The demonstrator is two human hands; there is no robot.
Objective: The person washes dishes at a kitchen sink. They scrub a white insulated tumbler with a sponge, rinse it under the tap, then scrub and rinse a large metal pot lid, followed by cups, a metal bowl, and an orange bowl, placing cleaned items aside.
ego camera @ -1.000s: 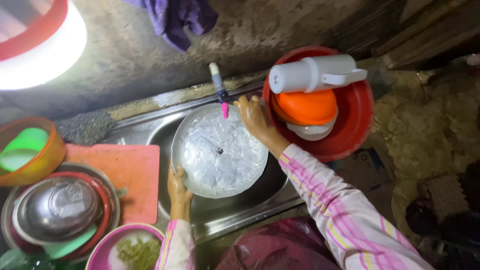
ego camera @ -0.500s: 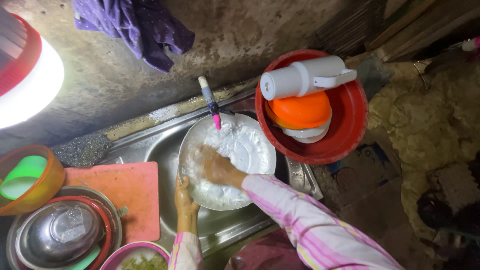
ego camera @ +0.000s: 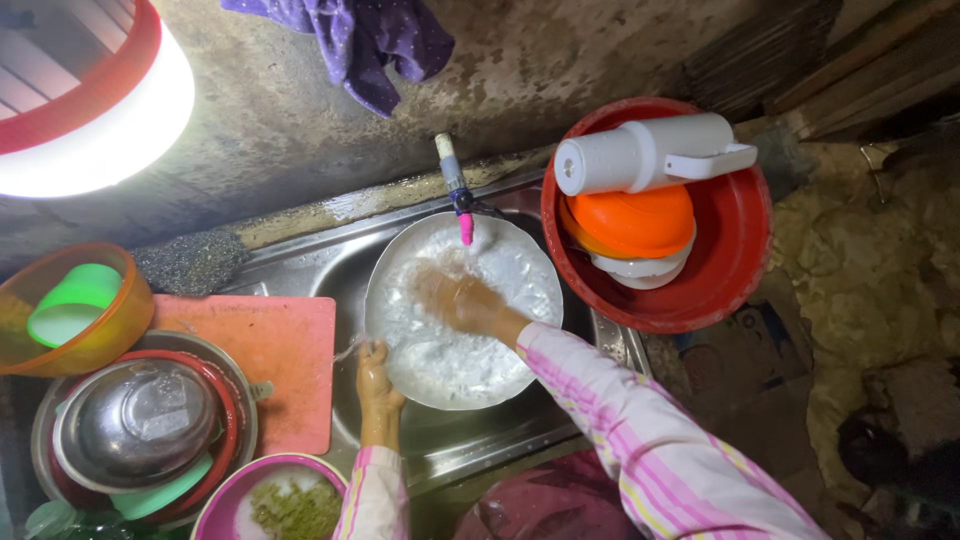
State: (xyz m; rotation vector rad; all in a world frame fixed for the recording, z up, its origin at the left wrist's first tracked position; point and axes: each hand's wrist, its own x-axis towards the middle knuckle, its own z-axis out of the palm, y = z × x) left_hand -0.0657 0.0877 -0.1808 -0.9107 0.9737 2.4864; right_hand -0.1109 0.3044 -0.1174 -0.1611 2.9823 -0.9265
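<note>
Soapy white foam covers the round metal plate [ego camera: 462,312], which sits tilted in the steel sink [ego camera: 300,262] at the middle of the frame, under the pink-tipped tap [ego camera: 455,195]. At the plate's lower left rim, the left hand [ego camera: 376,375] closes its fingers around the edge. Blurred, the right hand [ego camera: 452,298] lies on the plate's foamy face; how far it is open cannot be told. A red basin [ego camera: 735,255] stands to the right.

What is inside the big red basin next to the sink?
The red basin holds a white flask lying on an orange bowl, stacked over white bowls. Anything beneath them is hidden.
</note>
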